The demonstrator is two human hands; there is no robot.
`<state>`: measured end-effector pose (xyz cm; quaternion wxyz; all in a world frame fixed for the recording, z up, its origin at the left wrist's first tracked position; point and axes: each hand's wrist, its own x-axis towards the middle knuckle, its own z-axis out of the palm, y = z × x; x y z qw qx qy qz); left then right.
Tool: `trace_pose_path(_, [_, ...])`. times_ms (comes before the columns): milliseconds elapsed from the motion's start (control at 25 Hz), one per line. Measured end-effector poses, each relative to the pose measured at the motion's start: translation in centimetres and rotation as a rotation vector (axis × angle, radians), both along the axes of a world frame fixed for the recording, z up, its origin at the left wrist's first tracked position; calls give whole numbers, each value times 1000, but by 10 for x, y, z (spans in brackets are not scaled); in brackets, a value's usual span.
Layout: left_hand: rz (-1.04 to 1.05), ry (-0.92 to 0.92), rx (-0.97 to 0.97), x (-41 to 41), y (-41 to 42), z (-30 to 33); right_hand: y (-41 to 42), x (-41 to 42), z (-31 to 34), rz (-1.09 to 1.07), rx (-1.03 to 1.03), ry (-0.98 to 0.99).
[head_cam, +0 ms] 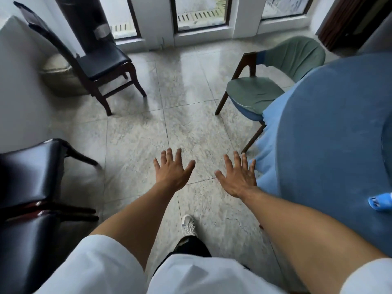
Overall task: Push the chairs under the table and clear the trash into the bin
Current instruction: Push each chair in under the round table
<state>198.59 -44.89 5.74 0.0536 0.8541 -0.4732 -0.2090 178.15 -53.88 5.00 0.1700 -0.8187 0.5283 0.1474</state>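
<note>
A: Hands?

B: Left hand (172, 169) & right hand (237, 177) both stretched out palm-down over the pale marbled floor tiles (135, 132), fingers (169, 154) spread wide, holding nothing, touching nothing.

A: Chair to push?

B: Green-cushioned chair w/ curved green padded back and dark wooden legs (256, 93), well beyond the right-hand fingertips, up and to the right of them. Seat cover wrinkled, blue padding showing under its front edge. It's pulled out: seat mostly clear of the round surface draped in blue cloth (331, 128), only its right side tucked behind the cloth's hanging edge. One front leg comes down just past the right fingertips.

A: Other chairs?

B: Black leather-seat chair w/ tall dark wooden back (101, 64), far beyond the left fingers, up-left, near the white wall. Glossy black cushioned seats, stacked (29, 187), left of the left hand, at frame edge.

A: Trash?

B: Small blue plastic item (380, 201) on the surface, right of the right wrist. Can't tell what it is.

A: Any labels, writing?

B: None readable. A white sneaker (188, 224) below the wrists, white sleeves at the bottom.
</note>
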Motion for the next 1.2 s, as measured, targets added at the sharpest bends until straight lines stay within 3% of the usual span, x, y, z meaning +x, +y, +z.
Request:
trace_pose_path(160, [-77, -1, -4, 76, -73, 10, -67, 73, 19, -117, 13, -37])
trace_pose_path(520, [-134, -9, -17, 176, -247, 13, -240, 186, 25, -141, 9, -48])
trace_pose_path(1200, [-79, -77, 24, 314, -651, 28, -659, 316, 23, -151, 60, -128])
